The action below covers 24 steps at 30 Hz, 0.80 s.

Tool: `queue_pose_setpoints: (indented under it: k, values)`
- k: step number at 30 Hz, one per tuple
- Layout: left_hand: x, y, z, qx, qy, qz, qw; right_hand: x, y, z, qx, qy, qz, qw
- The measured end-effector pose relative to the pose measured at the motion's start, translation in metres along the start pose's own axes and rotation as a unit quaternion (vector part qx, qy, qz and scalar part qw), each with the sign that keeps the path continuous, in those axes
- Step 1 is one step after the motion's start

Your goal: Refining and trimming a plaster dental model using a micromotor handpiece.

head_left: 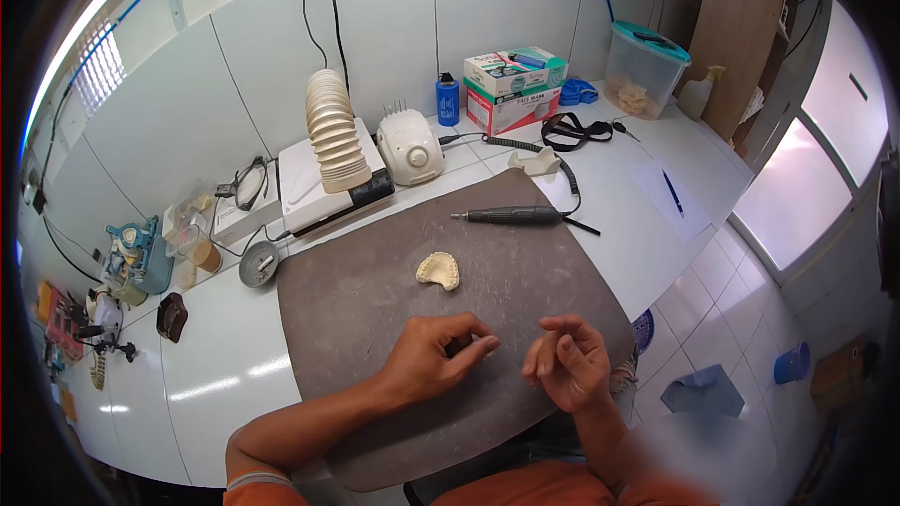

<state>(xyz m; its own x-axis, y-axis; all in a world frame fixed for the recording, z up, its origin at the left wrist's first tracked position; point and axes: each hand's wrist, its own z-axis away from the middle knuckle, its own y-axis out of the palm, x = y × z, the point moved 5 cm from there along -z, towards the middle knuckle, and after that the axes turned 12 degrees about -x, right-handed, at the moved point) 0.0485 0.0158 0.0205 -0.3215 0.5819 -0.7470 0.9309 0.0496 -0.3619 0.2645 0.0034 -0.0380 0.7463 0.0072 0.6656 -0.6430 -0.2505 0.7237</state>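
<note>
Plaster cast (441,265) of a dental arch, cream-coloured, lies near the centre of the frame on a brown mat (342,305), just beyond my hands. My left grip (431,353), below the cast, is curled, with thumb and forefinger slightly apart at their tips. My right grip (577,375), right of centre in the lower half, is turned up, its fingers loosely bent and the thumb apart from the forefinger. The two hands face each other, not touching. Above them, toward the mat's far edge, I see a black handpiece (513,215) lying sideways; its coiled cord (568,173) loops up along the right. At the upper centre of the frame, a white control unit (410,150) stands on the white table (211,389), beside a cream ribbed hose (330,131). To the left of the mat sits a round grey dish (246,270); to the right, a pen (673,191) rests on white paper (656,209).
</note>
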Motion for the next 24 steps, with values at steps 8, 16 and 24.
queue_pose_setpoints:
  k: [8, 16, 24]
  values:
    - [0.006, 0.0, 0.002, 0.065, -0.181, -0.001, 0.981, 0.0, 0.011, 0.004, -0.03, 0.03, 0.085, 0.996]
    - [0.011, 0.002, 0.003, 0.063, -0.124, -0.003, 0.99, 0.001, 0.019, 0.003, 0.0, -0.027, 0.081, 0.996]
    - [0.014, -0.035, -0.038, -0.045, 0.03, -0.218, 0.975, 0.003, 0.014, -0.001, 0.06, -0.059, 0.146, 0.986]
